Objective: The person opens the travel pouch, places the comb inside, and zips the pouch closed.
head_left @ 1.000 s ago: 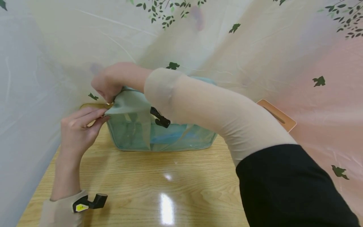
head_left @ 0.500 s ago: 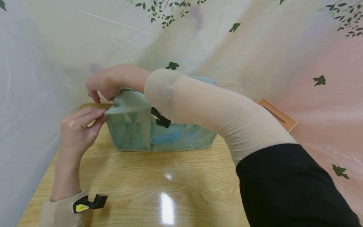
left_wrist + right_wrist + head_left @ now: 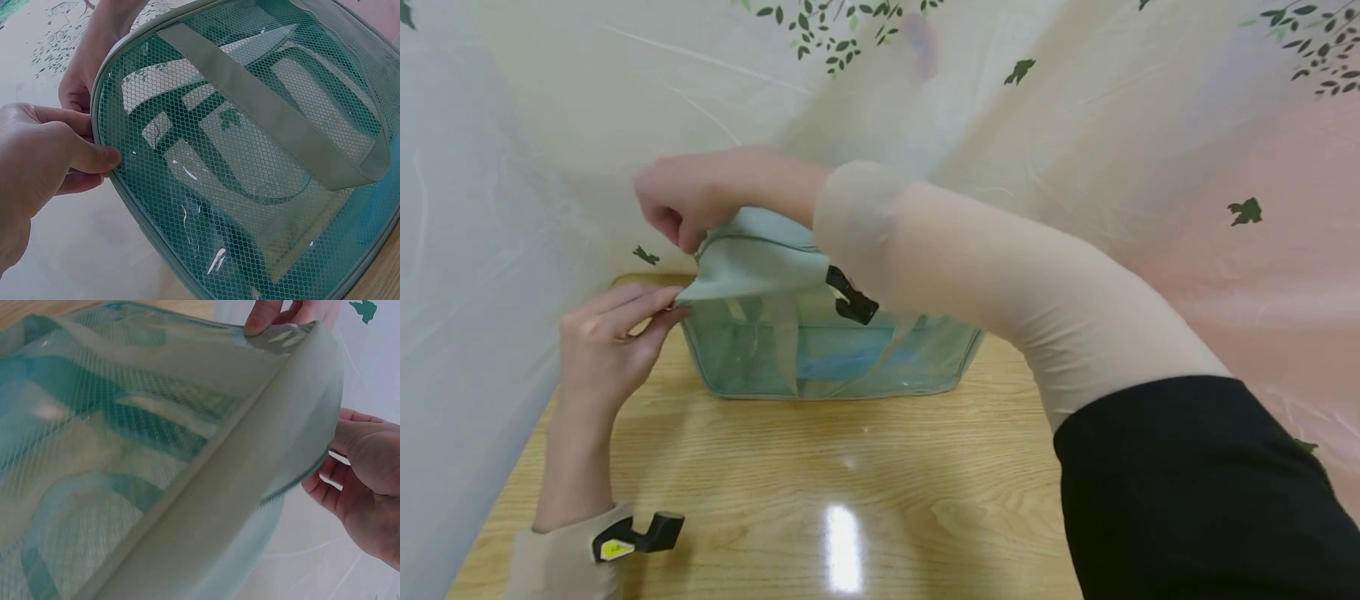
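A see-through teal bag [image 3: 760, 275] with mesh, pale green straps [image 3: 262, 119] and a zipper [image 3: 294, 481] along its top stands on the table. My left hand [image 3: 613, 337] pinches its upper left corner between thumb and fingers; the left wrist view shows that thumb on the piped rim. Just above, my right hand [image 3: 688, 196] has curled fingers at the zipper's left end. In the right wrist view this hand [image 3: 372, 469] grips the zipper edge; no pull tab can be made out. A blue item [image 3: 850, 367] shows through the bag's front.
The wooden table [image 3: 820, 500] extends in front of the bag. A pale printed cloth [image 3: 880, 108] hangs close behind and along both sides. My right sleeve [image 3: 1000, 258] crosses over the bag and covers its upper right part.
My right hand's fingers, spread off the corner half a second ago, are now curled at the zipper. The arm has risen slightly and the bag's top is lifted. My left hand stays put.
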Tool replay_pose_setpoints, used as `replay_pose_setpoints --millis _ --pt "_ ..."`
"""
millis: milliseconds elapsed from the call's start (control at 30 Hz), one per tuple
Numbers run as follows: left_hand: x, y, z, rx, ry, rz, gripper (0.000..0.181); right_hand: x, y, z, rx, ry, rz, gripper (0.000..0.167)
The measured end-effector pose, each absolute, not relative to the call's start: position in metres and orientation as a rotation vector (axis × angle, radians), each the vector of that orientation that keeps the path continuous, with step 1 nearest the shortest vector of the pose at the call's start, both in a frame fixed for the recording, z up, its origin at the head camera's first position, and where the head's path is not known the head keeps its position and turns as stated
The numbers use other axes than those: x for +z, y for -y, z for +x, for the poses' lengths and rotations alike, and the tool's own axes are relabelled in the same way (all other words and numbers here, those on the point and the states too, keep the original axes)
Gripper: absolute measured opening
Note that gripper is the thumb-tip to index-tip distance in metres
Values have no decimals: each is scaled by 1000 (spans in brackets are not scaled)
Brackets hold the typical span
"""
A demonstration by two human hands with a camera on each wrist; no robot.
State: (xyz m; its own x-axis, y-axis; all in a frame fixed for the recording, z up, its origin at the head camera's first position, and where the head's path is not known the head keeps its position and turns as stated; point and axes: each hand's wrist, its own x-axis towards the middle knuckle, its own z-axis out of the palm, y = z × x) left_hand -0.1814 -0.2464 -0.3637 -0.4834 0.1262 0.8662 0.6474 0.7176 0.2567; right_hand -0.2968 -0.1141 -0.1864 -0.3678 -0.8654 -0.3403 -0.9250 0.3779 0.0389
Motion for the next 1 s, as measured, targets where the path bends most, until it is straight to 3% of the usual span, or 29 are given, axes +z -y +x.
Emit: replay_pose_setpoints --millis 1000 --pt "-365 248 -179 -747 2065 -576 32 -164 40 -294 -44 -2519 -1602 17"
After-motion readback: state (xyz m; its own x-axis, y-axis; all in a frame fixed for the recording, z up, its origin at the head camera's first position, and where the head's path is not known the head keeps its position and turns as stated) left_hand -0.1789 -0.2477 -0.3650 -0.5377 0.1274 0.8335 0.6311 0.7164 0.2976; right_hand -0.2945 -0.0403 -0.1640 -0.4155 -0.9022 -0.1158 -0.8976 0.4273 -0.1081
